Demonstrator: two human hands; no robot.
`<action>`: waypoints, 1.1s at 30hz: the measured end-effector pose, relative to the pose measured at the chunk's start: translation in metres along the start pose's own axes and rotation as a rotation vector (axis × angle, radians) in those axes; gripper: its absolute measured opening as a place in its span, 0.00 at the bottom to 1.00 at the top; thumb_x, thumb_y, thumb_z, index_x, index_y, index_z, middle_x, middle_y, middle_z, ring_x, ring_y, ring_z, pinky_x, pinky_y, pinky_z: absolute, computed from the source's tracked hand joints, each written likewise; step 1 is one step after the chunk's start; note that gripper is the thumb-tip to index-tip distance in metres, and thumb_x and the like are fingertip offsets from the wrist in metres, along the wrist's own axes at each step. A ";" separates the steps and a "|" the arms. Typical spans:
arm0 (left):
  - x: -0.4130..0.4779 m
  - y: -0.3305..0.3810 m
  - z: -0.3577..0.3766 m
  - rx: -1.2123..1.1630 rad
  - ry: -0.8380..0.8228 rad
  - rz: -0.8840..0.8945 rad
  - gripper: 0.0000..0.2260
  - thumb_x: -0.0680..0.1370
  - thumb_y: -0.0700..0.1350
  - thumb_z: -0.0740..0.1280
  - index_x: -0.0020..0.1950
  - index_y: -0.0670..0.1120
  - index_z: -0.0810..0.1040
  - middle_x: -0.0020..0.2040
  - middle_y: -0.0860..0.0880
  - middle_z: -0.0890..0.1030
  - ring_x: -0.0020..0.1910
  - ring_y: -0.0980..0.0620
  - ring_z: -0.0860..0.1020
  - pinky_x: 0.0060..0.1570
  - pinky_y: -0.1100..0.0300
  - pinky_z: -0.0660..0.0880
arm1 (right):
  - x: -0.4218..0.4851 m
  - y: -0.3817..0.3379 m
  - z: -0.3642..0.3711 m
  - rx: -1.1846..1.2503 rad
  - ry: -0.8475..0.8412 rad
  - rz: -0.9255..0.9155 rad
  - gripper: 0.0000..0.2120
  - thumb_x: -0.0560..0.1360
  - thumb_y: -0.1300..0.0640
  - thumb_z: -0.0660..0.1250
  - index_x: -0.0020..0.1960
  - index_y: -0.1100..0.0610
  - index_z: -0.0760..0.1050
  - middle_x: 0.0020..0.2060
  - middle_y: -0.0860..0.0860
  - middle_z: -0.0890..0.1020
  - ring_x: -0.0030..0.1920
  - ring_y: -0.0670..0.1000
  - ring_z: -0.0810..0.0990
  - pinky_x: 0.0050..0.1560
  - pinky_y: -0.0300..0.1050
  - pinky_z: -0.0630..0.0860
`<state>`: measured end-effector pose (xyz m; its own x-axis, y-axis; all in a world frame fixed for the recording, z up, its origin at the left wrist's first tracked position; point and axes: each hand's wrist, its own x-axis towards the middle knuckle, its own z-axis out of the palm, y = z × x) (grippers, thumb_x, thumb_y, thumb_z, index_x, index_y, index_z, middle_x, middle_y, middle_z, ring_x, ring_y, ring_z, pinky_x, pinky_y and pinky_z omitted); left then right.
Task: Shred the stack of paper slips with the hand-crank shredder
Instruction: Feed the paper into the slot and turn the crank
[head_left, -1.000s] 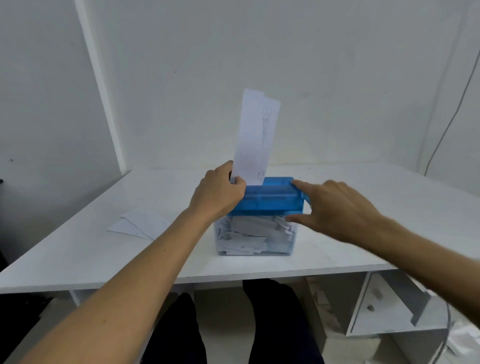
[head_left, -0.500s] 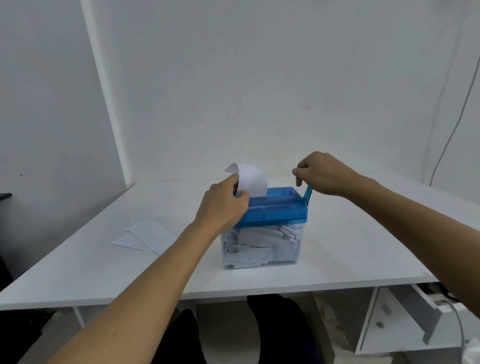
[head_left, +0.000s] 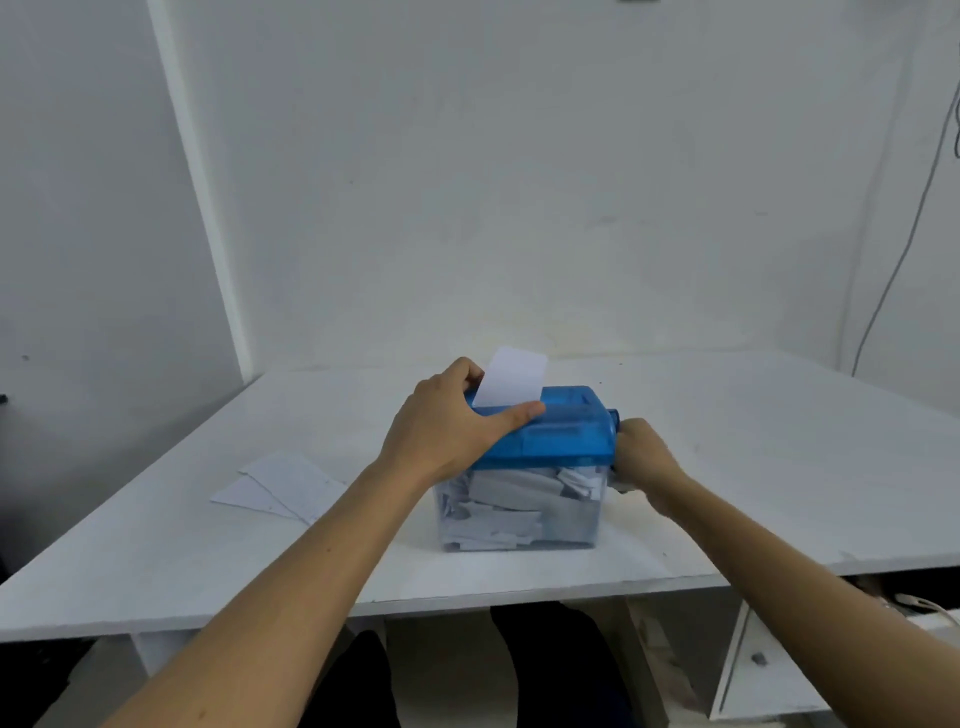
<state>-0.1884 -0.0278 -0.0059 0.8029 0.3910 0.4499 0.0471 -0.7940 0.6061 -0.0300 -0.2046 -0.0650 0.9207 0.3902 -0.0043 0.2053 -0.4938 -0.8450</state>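
White table bears the shredder, bin well filled with shreds, one slip standing half-fed in its slot; your left hand clasps the lid, your right hand curls round the crank; spare slips lie left.

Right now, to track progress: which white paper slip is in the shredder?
The upright white paper slip in the blue shredder lid, beside the left hand; the other slips lie flat.

Glossy translucent blue plastic lid, clear plastic bin, matt white paper slip, smooth, perhaps laminate, tabletop
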 end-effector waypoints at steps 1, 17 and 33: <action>0.000 0.000 -0.001 -0.001 0.003 -0.008 0.33 0.60 0.80 0.66 0.53 0.56 0.72 0.52 0.59 0.79 0.49 0.56 0.79 0.48 0.51 0.81 | -0.010 -0.002 -0.002 -0.006 0.088 -0.045 0.12 0.80 0.61 0.62 0.40 0.63 0.76 0.35 0.57 0.81 0.32 0.51 0.77 0.32 0.41 0.73; 0.001 0.015 -0.012 -0.096 -0.149 0.003 0.42 0.56 0.72 0.74 0.66 0.54 0.81 0.51 0.63 0.81 0.46 0.64 0.79 0.40 0.71 0.74 | -0.079 -0.063 -0.052 -0.435 0.516 -0.603 0.28 0.83 0.47 0.56 0.26 0.57 0.64 0.19 0.49 0.68 0.22 0.52 0.66 0.27 0.44 0.62; 0.015 0.021 -0.016 0.326 -0.235 0.043 0.40 0.61 0.81 0.64 0.62 0.57 0.75 0.55 0.58 0.79 0.50 0.55 0.78 0.52 0.53 0.79 | 0.015 -0.025 -0.003 0.124 0.027 0.018 0.16 0.80 0.65 0.58 0.33 0.59 0.66 0.26 0.54 0.69 0.25 0.49 0.63 0.28 0.40 0.61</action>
<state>-0.1847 -0.0308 0.0242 0.9206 0.2671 0.2849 0.1661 -0.9280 0.3336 -0.0206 -0.1888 -0.0421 0.9329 0.3599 -0.0069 0.1475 -0.3997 -0.9047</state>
